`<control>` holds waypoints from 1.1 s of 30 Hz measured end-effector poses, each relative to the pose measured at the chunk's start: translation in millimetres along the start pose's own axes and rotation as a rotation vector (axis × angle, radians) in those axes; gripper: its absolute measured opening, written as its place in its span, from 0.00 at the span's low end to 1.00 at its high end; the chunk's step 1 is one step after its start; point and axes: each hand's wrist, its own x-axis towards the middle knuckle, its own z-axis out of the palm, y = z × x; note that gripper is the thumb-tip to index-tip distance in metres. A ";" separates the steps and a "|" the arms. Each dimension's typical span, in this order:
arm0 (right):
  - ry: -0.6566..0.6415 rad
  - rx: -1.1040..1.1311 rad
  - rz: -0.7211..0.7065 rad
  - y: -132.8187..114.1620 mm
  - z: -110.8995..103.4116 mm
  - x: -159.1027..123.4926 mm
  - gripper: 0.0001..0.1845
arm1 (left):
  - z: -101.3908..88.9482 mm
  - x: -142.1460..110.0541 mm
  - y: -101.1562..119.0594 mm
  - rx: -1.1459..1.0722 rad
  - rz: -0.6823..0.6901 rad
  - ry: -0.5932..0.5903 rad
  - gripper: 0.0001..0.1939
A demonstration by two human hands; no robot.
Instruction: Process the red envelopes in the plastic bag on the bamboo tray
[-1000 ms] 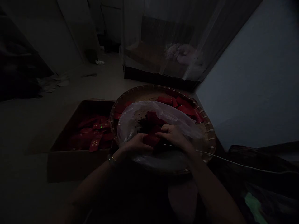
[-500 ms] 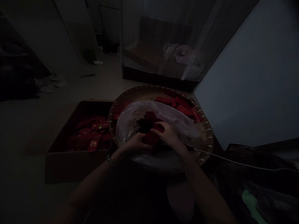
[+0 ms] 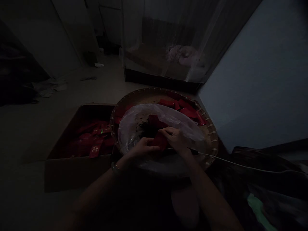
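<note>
Over a round woven bamboo tray [image 3: 211, 128], both my hands hold a red packet [image 3: 159, 141]. My left hand [image 3: 143, 147] grips its lower left side, thumb and fingers around the edge. At its upper right, my right hand [image 3: 173, 137] pinches the packet with the fingertips pressed together. Just behind the hands another red packet [image 3: 155, 121] lies by a heap of dark, loose, crumbly stuff [image 3: 145, 128] that is too dim to name. Clear plastic sheeting [image 3: 130, 120] lies in the tray around them. A thin white cord [image 3: 231, 163] runs right from a dark object under my right wrist.
Several red packets [image 3: 189, 110] lie at the tray's far right. To the left stands an open cardboard box [image 3: 72, 173] with many red packets [image 3: 95, 146] in it. A pale wall [image 3: 260, 80] rises at right; a netted bed [image 3: 156, 64] stands behind.
My right fingers have drawn together into a pinch at the packet's upper edge, and the packet has turned more upright. The view has shifted slightly.
</note>
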 end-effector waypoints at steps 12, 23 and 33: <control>-0.239 -0.174 -0.133 -3.0 -12.5 -10.7 0.08 | 3.8 -1.2 -6.5 -0.010 0.120 0.075 0.20; -0.188 -0.093 0.039 -9.8 -13.9 -13.0 0.05 | 3.1 -2.8 -3.3 0.063 0.043 0.017 0.19; -0.074 -0.203 0.209 -4.2 -7.8 -6.5 0.20 | 2.7 -5.1 0.2 0.170 -0.016 0.011 0.19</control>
